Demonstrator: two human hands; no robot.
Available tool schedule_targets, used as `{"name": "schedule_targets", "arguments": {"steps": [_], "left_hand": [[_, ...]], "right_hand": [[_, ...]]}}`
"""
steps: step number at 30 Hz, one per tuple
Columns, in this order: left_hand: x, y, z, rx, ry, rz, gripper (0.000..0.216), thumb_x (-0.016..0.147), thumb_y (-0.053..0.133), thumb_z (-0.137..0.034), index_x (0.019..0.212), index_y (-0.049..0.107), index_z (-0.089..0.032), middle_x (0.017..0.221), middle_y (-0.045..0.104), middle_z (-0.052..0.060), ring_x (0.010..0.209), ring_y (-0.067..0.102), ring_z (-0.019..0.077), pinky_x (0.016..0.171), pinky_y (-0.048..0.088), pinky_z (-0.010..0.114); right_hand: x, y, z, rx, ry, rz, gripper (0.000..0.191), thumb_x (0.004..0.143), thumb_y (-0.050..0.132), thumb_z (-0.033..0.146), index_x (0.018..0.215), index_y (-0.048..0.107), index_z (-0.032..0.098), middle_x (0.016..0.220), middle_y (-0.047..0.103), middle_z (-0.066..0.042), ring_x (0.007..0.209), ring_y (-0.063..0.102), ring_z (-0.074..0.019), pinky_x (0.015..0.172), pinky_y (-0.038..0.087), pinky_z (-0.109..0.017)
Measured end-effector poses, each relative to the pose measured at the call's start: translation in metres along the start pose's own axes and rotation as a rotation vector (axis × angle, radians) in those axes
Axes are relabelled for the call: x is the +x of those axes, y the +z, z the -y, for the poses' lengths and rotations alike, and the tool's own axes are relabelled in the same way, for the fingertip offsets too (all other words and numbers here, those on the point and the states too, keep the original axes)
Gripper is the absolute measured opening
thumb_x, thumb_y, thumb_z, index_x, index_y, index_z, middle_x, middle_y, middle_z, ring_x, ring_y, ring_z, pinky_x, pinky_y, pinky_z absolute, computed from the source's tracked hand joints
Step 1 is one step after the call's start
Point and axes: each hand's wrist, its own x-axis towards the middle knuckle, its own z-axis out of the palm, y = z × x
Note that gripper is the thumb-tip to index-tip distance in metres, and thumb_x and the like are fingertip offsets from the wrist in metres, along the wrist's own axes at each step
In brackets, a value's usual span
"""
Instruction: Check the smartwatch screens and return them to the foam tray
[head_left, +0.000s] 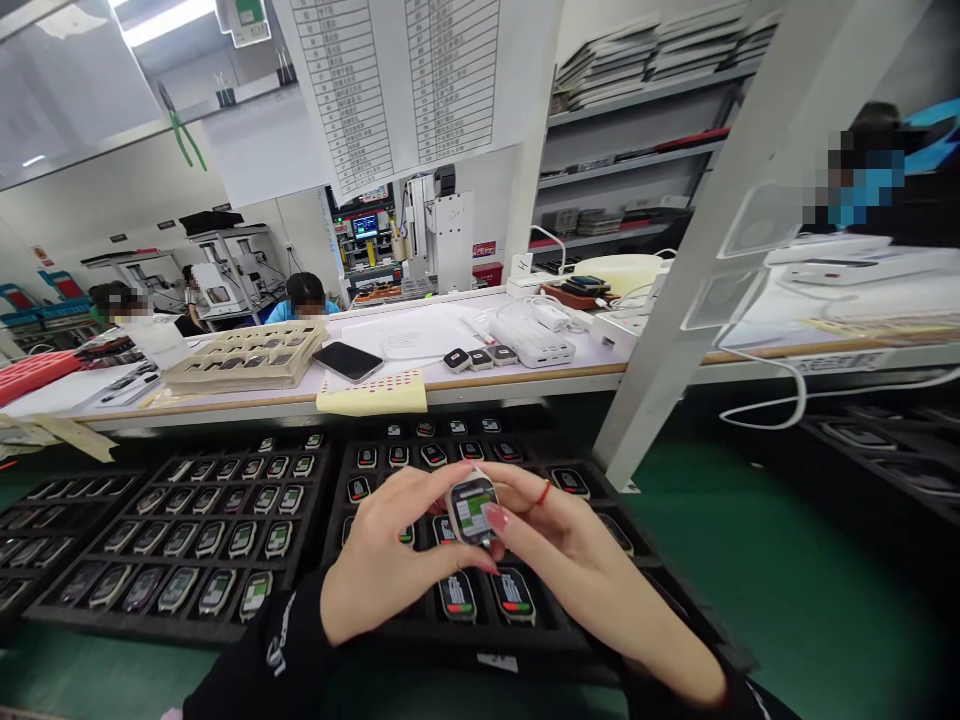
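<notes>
A smartwatch case without a strap, its screen lit green and white, is held up between both hands. My left hand grips its left side and lower edge with thumb and fingers. From the other side my right hand holds it too, the thumb lying over the screen's right part and the fingers behind. Below the hands lies a black foam tray with rows of similar watch cases; several show lit screens, such as a watch near the right wrist. The hands hide part of this tray.
More foam trays of watches lie to the left. A shelf above them carries a phone, a cream divided tray, a white power strip and small dark pieces. A slanted white post stands at right. Other people sit beyond.
</notes>
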Motion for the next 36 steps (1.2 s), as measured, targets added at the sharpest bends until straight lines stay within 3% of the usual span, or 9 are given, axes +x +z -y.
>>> {"name": "schedule_targets", "arguments": {"steps": [4,9,17,21,25,27,31,36], "left_hand": [[0.000,-0.001,0.001,0.000,0.027,0.000,0.064,0.069,0.081,-0.031,0.128,0.056,-0.030,0.094,0.068,0.000,0.080,0.058,0.0145,0.081,0.051,0.029],[-0.001,-0.002,0.000,0.006,0.032,0.010,0.066,0.070,0.081,-0.028,0.130,0.054,-0.032,0.095,0.068,-0.001,0.081,0.058,0.0137,0.082,0.051,0.028],[-0.001,-0.002,0.001,0.016,0.016,0.058,0.066,0.072,0.079,-0.024,0.131,0.053,-0.031,0.099,0.068,0.000,0.084,0.059,0.0139,0.083,0.051,0.027],[-0.001,-0.001,0.002,0.036,0.045,0.050,0.061,0.075,0.077,-0.027,0.131,0.053,-0.030,0.097,0.068,0.000,0.084,0.060,0.0140,0.084,0.052,0.027],[-0.001,0.002,0.002,0.071,0.143,0.067,0.059,0.080,0.072,-0.025,0.134,0.050,-0.029,0.104,0.067,0.003,0.090,0.061,0.0154,0.084,0.052,0.029],[-0.001,0.003,0.002,0.067,0.154,0.064,0.062,0.077,0.075,-0.026,0.134,0.050,-0.029,0.102,0.068,0.003,0.088,0.061,0.0150,0.081,0.053,0.028],[0.000,0.002,0.003,0.031,0.097,0.049,0.064,0.073,0.078,-0.026,0.132,0.053,-0.030,0.102,0.068,0.003,0.087,0.061,0.0148,0.082,0.053,0.027],[-0.002,-0.001,0.006,0.001,0.090,0.039,0.067,0.071,0.080,-0.027,0.131,0.053,-0.031,0.100,0.068,0.001,0.084,0.060,0.0139,0.083,0.053,0.027]], "right_hand": [[0.000,0.000,-0.003,0.057,0.019,0.023,0.034,0.092,0.056,0.040,0.118,0.060,0.018,0.087,0.070,-0.006,0.075,0.065,-0.0196,0.064,0.055,-0.027],[0.000,-0.002,-0.004,0.103,0.003,0.029,0.033,0.093,0.055,0.043,0.113,0.063,0.018,0.070,0.062,-0.002,0.066,0.060,-0.0174,0.062,0.053,-0.026],[0.001,0.002,-0.003,0.096,0.073,0.048,0.034,0.094,0.053,0.044,0.115,0.060,0.018,0.066,0.059,0.000,0.061,0.057,-0.0154,0.058,0.053,-0.026],[0.001,0.003,-0.003,0.068,0.054,0.083,0.032,0.090,0.059,0.035,0.118,0.057,0.020,0.077,0.067,-0.001,0.067,0.061,-0.0158,0.063,0.053,-0.025],[0.003,0.007,-0.005,0.029,0.067,0.019,0.020,0.088,0.063,0.037,0.095,0.061,0.019,0.064,0.061,0.001,0.059,0.056,-0.0133,0.056,0.048,-0.021],[0.004,0.007,-0.007,0.065,0.079,-0.011,0.026,0.091,0.058,0.044,0.091,0.062,0.018,0.059,0.055,0.002,0.053,0.051,-0.0116,0.049,0.045,-0.019],[0.002,0.001,-0.011,0.135,0.057,0.019,0.036,0.095,0.050,0.049,0.110,0.062,0.018,0.071,0.060,-0.001,0.055,0.053,-0.0117,0.052,0.049,-0.021],[-0.005,-0.008,-0.013,0.139,0.004,0.207,0.038,0.097,0.052,0.036,0.133,0.050,0.025,0.095,0.066,-0.004,0.066,0.060,-0.0134,0.062,0.055,-0.024]]}}
